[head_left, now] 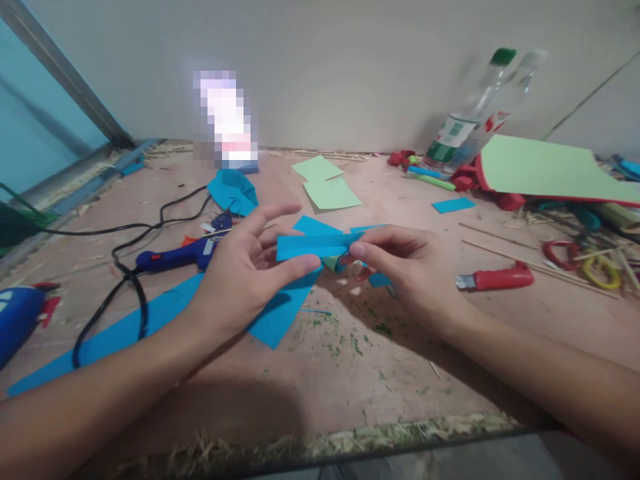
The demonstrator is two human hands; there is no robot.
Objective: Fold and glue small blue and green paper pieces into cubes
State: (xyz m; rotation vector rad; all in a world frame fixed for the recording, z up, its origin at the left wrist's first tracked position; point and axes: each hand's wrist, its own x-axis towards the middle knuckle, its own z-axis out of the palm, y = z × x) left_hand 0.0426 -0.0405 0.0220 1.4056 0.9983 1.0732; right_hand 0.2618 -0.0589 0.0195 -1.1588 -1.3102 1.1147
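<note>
A narrow blue paper strip (pixel 315 245) is held level above the table between both hands. My left hand (pixel 247 270) pinches its left end with thumb under it and the other fingers spread upward. My right hand (pixel 405 267) pinches the strip's right end between thumb and fingertips. Under the hands lies a large blue paper sheet (pixel 150 320) and smaller blue offcuts (pixel 320 227). A blue glue gun (pixel 175 255) with a black cord (pixel 130 280) rests just left of my left hand.
A red utility knife (pixel 495 277) lies right of my right hand. Green paper pieces (pixel 327 187), a green sheet (pixel 545 170), two plastic bottles (pixel 465 123), thin wooden sticks (pixel 505 250), scissors handles (pixel 583 261) and crumpled blue paper (pixel 234 190) lie further back. Green scraps dot the table.
</note>
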